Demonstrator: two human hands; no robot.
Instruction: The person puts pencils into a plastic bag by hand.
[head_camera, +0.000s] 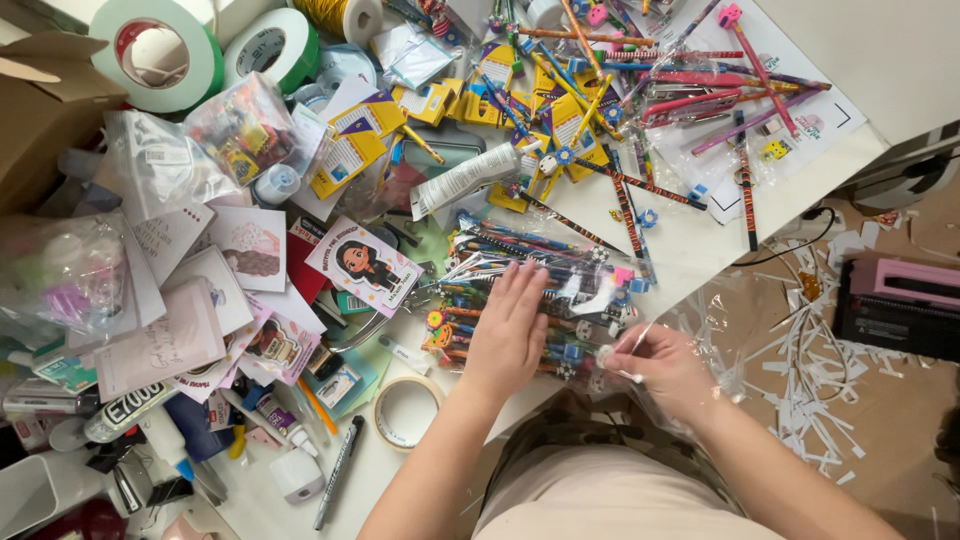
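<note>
Under hands, clear bag (560, 290) of pencils (500, 300)

Your left hand (508, 330) lies flat on a clear bag of pencils (530, 290) at the table's (690, 240) near edge — your right hand (665, 368) pinches the bag's open end just beside it. A roll of clear tape (405, 412) and a black marker (339, 471) lie near your left forearm — loose pencils (640, 110) are scattered beyond.
</note>
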